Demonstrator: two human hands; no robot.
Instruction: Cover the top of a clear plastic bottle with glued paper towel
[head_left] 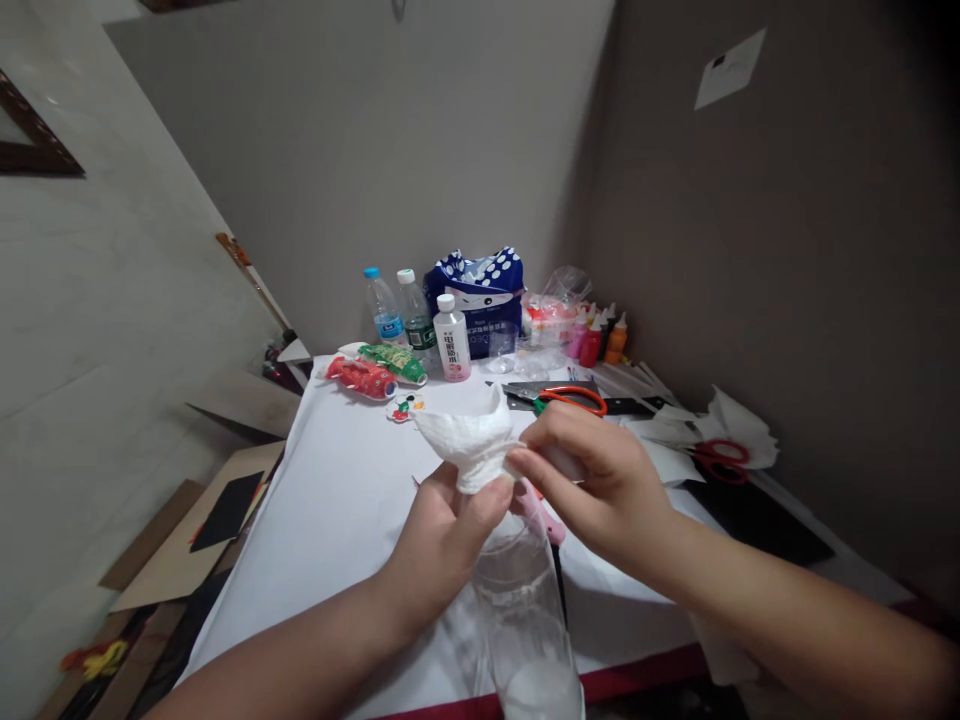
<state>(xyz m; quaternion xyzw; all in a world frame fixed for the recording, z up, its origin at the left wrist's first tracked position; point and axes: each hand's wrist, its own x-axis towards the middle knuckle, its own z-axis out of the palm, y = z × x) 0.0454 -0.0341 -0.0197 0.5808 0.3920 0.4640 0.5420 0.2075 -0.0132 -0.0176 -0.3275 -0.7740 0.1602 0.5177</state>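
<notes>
A soft white tissue (466, 436), gathered at its base and flared at the top, is between my hands over the near part of the table. My left hand (442, 545) is closed around the gathered base, thumb pressed against it. The fingertips of my right hand (600, 470) pinch the tissue's right edge. Directly below stands or hangs a clear plastic bottle (525, 600), its top close to my left thumb; whether the tissue is joined to it I cannot tell. Something pink (553, 528) shows behind the bottle.
Orange-handled scissors (574, 400) lie beyond my right hand, red-handled scissors (724, 460) farther right. Drink bottles, including a white-capped one (452, 340), stand at the back beside a blue bag (480, 300). Paint bottles (600, 335) stand right of it. Red and green pouches (364, 378) lie left.
</notes>
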